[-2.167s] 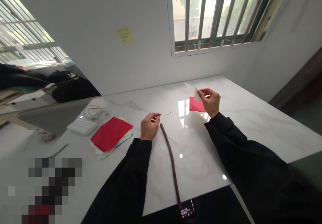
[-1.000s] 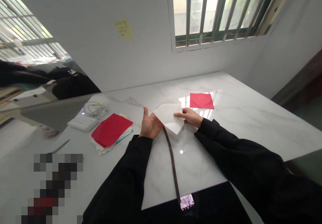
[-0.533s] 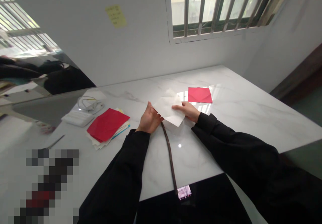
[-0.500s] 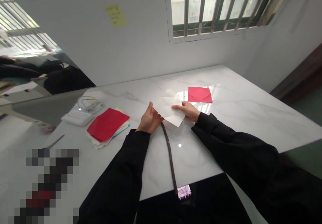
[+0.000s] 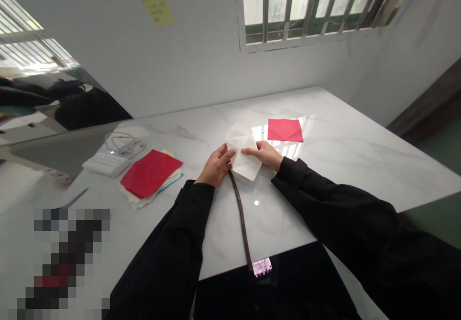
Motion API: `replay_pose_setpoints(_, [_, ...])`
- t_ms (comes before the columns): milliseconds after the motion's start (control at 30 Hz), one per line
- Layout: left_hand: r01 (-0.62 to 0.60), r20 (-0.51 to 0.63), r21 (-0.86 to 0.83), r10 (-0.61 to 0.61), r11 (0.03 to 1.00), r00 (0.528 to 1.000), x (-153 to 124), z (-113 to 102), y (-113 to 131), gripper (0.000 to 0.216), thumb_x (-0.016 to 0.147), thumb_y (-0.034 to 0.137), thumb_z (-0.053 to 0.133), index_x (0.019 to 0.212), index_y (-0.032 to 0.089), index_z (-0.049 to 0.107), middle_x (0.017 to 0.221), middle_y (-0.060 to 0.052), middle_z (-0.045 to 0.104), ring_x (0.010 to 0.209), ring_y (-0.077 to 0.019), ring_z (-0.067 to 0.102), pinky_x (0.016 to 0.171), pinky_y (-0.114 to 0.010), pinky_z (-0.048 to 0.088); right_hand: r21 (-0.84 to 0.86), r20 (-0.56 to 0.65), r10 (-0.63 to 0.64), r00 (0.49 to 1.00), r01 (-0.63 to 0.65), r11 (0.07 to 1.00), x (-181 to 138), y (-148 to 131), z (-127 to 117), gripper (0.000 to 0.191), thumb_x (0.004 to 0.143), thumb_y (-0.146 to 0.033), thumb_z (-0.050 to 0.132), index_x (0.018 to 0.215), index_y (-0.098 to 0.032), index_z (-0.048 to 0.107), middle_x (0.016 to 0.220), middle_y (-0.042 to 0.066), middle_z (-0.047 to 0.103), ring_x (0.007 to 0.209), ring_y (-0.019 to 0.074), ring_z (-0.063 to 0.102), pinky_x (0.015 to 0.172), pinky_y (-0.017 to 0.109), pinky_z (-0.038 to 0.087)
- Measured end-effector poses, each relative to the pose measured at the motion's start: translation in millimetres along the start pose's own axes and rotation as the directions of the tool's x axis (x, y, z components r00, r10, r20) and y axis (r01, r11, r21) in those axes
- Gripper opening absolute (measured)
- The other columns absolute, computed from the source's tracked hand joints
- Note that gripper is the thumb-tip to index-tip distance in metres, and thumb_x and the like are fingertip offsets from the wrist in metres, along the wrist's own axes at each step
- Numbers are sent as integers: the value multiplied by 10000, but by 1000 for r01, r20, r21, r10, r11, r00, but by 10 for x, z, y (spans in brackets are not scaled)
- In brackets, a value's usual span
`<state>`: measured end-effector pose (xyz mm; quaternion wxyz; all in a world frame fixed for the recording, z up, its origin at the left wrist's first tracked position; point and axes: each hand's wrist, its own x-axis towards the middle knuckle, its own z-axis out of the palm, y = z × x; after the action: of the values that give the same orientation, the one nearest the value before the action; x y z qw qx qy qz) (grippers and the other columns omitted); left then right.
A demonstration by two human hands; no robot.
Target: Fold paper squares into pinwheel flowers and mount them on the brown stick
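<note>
A creased sheet of white paper (image 5: 246, 159) is held above the table between both hands. My left hand (image 5: 216, 165) pinches its left edge, thumb on top. At the right edge, my right hand (image 5: 265, 155) grips the paper with its thumb laid across the front. A thin dark brown stick (image 5: 242, 214) runs from just under my left hand down toward the table's front edge; whether the hand touches it I cannot tell. Beyond my right hand lies a creased red sheet of paper (image 5: 285, 130).
To the left lies a stack of paper with a red sheet (image 5: 151, 172) on top. Behind it are a white box (image 5: 108, 164) and a coiled white cable (image 5: 124, 143). A small lit screen (image 5: 262, 267) shows near the front edge. A yellow note (image 5: 157, 8) sticks to the wall.
My left thumb has come down onto the paper, closing the left hand on its edge. The paper has turned slightly and my right hand still holds it. The view has shifted a little.
</note>
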<state>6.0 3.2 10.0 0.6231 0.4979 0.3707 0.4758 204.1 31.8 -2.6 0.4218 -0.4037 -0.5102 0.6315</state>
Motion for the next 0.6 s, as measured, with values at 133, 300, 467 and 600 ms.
replay_pose_setpoints(133, [-33, -60, 71, 38, 997, 997, 17, -4, -55, 647, 732, 497, 911, 1249, 153, 729, 1237, -150, 772, 1110, -344, 729, 909, -422, 603, -44, 14, -22, 1000, 23, 999, -5, -3, 13, 313, 758, -381, 899, 916, -128, 805, 886, 76, 809, 735, 192, 719, 648, 262, 563])
replay_pose_setpoints(300, [-65, -119, 142, 82, 988, 990, 35, -21, -90, 624, 716, 497, 921, 1198, 139, 753, 1170, -140, 794, 1054, -333, 739, 910, -428, 594, -69, 27, -61, 998, 63, 996, -10, -6, 23, 344, 753, -422, 910, 894, -127, 802, 867, 71, 801, 737, 185, 711, 638, 251, 546])
replay_pose_setpoints(467, [-68, -142, 153, 90, 986, 986, 58, -52, -115, 615, 708, 487, 926, 1186, 138, 758, 1112, -135, 804, 1008, -323, 748, 886, -424, 596, -49, 43, -42, 998, 44, 998, 5, 22, 18, 379, 779, -469, 893, 911, -126, 800, 880, 78, 801, 738, 184, 713, 644, 255, 550])
replay_pose_setpoints(600, [-75, -161, 169, 103, 983, 982, 75, -77, -139, 608, 694, 477, 932, 1172, 141, 763, 1107, -131, 806, 1029, -327, 746, 897, -422, 596, -40, 75, -39, 996, 42, 998, 31, 46, 5, 400, 779, -491, 892, 924, -131, 794, 901, 73, 803, 753, 183, 716, 667, 259, 558])
